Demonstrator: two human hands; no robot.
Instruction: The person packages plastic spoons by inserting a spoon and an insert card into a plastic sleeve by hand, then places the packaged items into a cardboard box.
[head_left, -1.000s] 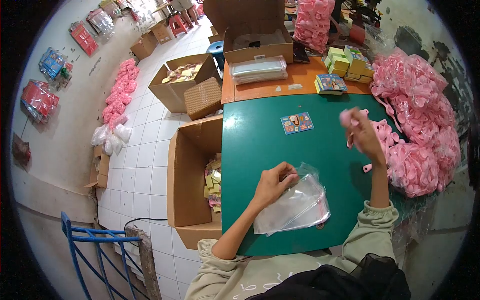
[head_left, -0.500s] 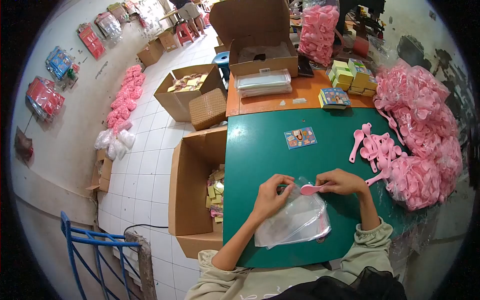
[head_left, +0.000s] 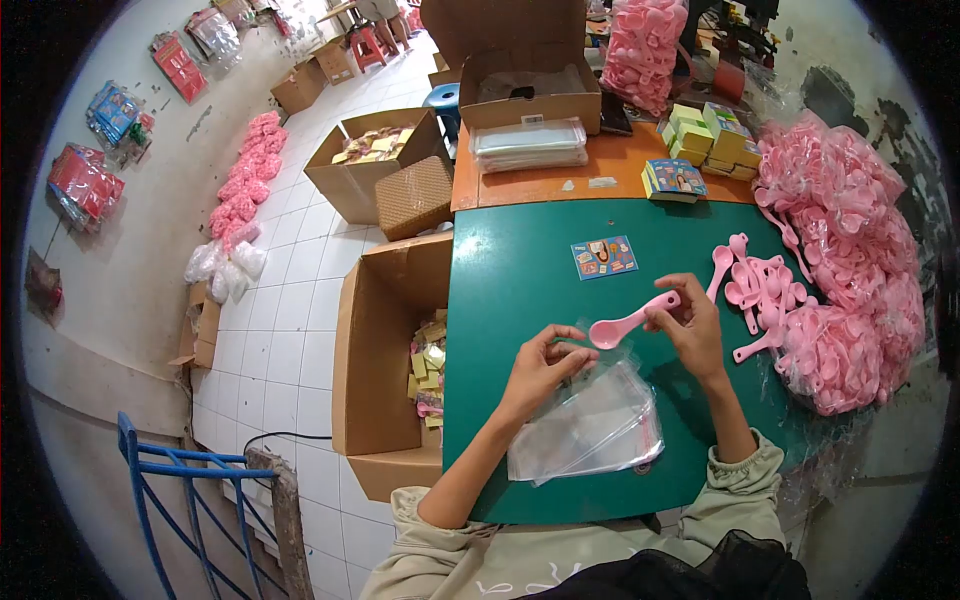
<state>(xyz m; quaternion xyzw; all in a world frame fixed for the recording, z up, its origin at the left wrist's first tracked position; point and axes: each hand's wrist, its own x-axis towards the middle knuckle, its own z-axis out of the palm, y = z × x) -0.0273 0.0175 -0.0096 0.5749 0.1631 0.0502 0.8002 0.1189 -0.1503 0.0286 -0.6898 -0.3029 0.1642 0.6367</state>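
Observation:
My right hand pinches a pink plastic spoon by the end of its handle, above the green table. The spoon's bowl points left, close to the fingertips of my left hand. Those fingers are closed on the edge of a clear plastic bag, which is hard to see against the table. Beneath my hands lies a fanned stack of clear plastic bags. A small blue printed card lies flat beyond them. Loose pink spoons form a pile to the right of my right hand.
Big clear bags of pink spoons line the table's right side. On the orange section at the back are card stacks, packs of clear bags and an open carton. A large cardboard box stands against the left edge.
My right hand has lifted the spoon up and away from the bag stack, tilting its handle upward. My left hand has risen slightly. The camera view has shifted a little.

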